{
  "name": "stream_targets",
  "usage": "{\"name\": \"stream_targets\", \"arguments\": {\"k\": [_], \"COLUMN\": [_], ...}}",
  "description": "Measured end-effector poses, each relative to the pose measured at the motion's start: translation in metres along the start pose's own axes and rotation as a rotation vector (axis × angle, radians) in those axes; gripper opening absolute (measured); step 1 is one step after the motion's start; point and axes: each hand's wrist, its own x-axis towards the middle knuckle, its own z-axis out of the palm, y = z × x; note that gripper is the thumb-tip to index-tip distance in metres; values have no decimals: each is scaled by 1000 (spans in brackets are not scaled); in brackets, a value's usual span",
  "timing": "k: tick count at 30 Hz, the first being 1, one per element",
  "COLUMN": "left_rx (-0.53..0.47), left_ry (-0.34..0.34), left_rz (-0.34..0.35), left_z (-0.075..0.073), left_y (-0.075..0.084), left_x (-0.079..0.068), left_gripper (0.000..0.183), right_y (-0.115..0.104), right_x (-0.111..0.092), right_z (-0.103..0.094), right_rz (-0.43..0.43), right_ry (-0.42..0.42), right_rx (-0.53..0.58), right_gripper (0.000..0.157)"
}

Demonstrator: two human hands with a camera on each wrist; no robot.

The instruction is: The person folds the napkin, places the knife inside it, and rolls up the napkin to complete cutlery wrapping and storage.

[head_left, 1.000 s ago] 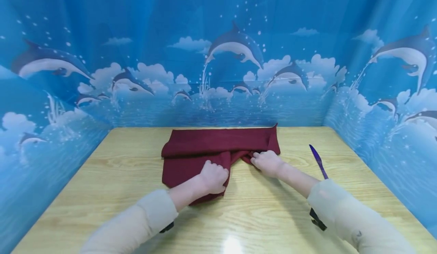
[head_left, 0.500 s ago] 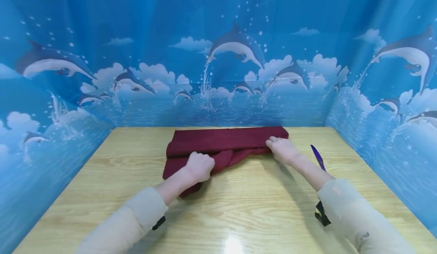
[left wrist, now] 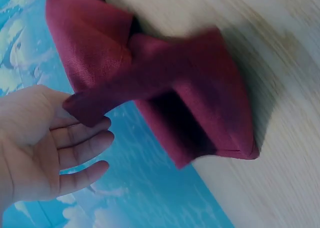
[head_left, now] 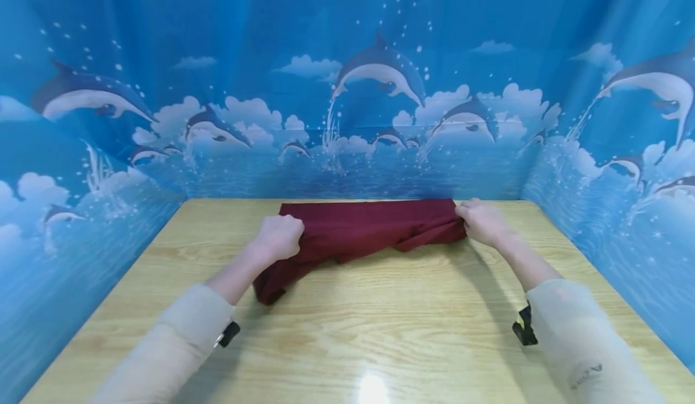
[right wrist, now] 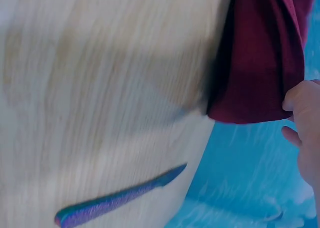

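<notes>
A dark red cloth (head_left: 369, 229) lies folded across the far part of the table, its near layer raised and sagging between both hands. At its left end my left hand (head_left: 279, 237) pinches the edge; in the left wrist view a cloth corner (left wrist: 87, 107) sits at the index finger while the other fingers extend loosely, the thumb hidden. My right hand (head_left: 483, 220) pinches the right end between thumb and fingers, as the right wrist view shows on the cloth (right wrist: 260, 77). A loose flap hangs toward the table below the left hand.
A purple-blue knife (right wrist: 120, 198) lies on the wooden table (head_left: 347, 331), right of the cloth; in the head view the right arm hides it. A blue dolphin-print curtain (head_left: 347, 90) closes off the table's back and sides.
My left hand has moved left and away from me, drawing the cloth's near edge up and out. The right hand has shifted right to the cloth's end, and its arm now covers the knife.
</notes>
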Motion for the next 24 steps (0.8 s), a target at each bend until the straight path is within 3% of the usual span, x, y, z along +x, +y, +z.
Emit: {"name": "stream_targets", "arguments": {"k": [4,8,12,16,20,24], "left_rx": [-18,-1,39,35,-47,-93], "left_ry": [-56,-91,-69,-91,-210,-341], "left_rz": [-16,2,45,115,150,78], "left_z": [-3,5,21,33,35,33], "left_y": [-4,0,7,13,15,16], "left_x": [-1,4,9,6,3,1], "left_gripper": [22,18,15,23,30,15], "right_y": [9,4,-10,-30,-49,-57], "right_x": [-8,-8,-8,-6,4,12], "right_z": [-1,7,18,16,7,7], "right_rz": [57,58,47,42,-6,24], "right_ry": [-27,-192,-377,-411,-390,-515], "right_rx": [-73,-135,-157,-155,-73,44], "right_gripper": [19,20,13,5,27,52]}}
